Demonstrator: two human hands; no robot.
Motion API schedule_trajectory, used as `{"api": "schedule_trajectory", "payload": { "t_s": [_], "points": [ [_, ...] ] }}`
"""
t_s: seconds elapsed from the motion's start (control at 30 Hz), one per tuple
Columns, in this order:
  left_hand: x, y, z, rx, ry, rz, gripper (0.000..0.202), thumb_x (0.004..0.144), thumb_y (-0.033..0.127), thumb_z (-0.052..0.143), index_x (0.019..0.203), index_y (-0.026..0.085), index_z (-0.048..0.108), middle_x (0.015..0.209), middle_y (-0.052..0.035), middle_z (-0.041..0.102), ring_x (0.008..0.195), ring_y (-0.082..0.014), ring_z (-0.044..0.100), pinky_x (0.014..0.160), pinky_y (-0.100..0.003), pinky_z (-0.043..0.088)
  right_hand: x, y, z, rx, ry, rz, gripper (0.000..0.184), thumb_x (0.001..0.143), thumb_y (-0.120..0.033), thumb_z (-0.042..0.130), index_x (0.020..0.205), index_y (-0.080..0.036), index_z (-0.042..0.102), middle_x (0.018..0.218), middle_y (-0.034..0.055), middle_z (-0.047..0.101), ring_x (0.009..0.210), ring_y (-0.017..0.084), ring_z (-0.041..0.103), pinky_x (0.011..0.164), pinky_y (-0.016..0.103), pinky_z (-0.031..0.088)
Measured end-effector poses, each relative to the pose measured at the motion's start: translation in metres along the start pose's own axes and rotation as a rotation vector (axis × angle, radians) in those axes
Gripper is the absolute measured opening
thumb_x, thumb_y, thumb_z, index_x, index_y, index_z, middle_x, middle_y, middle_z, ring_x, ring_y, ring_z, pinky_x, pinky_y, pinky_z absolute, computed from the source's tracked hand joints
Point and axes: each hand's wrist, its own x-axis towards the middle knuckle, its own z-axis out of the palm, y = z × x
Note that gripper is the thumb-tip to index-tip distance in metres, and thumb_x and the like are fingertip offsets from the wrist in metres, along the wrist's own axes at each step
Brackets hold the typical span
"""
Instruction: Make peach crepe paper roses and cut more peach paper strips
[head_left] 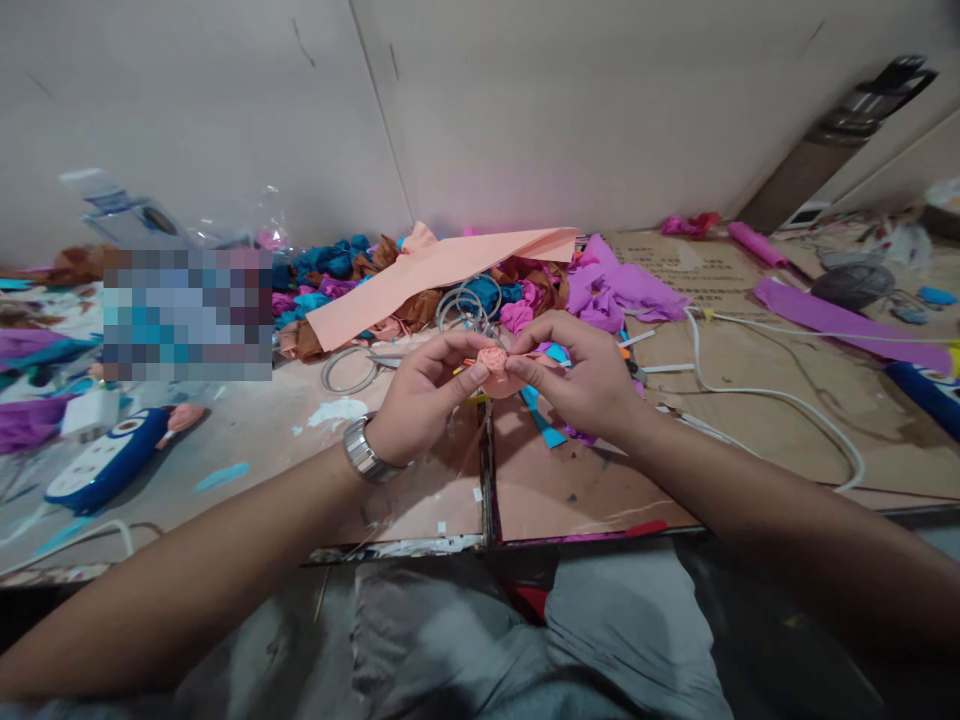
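Observation:
Between my two hands is a small peach crepe-paper rose (493, 366), held above the table. My left hand (427, 392), with a metal watch (365, 449) at the wrist, pinches its left side with thumb and fingers. On the other side my right hand (581, 372) grips the rose's edge and a twisted bit of peach paper. Behind the hands lies a long peach paper strip (420, 280) across a heap of crumpled crepe paper. Scissors lie partly hidden behind my left hand, beside a ring of grey wire (349, 371).
Crumpled teal paper (330, 262) and purple paper (611, 282) are piled along the wall. A blue-and-white glue gun or similar device (109, 460) lies at left. White cable (787, 395) loops over cardboard at right, near a dark bottle (832, 145).

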Motion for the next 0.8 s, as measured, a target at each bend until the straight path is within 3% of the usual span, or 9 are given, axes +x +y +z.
{"api": "schedule_trajectory", "payload": {
  "t_s": [0.23,0.5,0.8],
  "points": [
    [0.001,0.002,0.002,0.107,0.067,-0.019,0.028,0.084,0.038,0.079,0.109,0.025,0.079,0.115,-0.0076,0.077,0.108,-0.0233,0.070,0.100,-0.039,0.054,-0.002,0.003,0.003,-0.014,0.001,0.008,0.027,0.092,-0.047,0.068,0.087,-0.021,0.068,0.086,0.0031,0.073,0.084,0.019,0.066,0.079,0.033,0.050],
    [0.001,0.011,0.007,0.185,0.042,-0.001,0.031,0.076,0.034,0.087,0.102,0.021,0.078,0.099,-0.0058,0.078,0.088,-0.0179,0.071,0.083,-0.030,0.058,-0.002,0.006,0.005,-0.018,-0.012,-0.019,0.024,0.091,-0.043,0.071,0.085,-0.020,0.069,0.084,0.0024,0.073,0.081,0.018,0.065,0.078,0.033,0.048],
    [0.001,0.004,0.001,0.179,0.078,-0.021,0.037,0.085,0.045,0.077,0.114,0.023,0.078,0.118,-0.0089,0.076,0.106,-0.0222,0.070,0.094,-0.034,0.055,-0.001,0.005,0.002,-0.003,-0.002,-0.028,0.020,0.095,-0.040,0.067,0.090,-0.021,0.071,0.091,0.0035,0.075,0.086,0.019,0.067,0.080,0.034,0.050]
  ]
}}
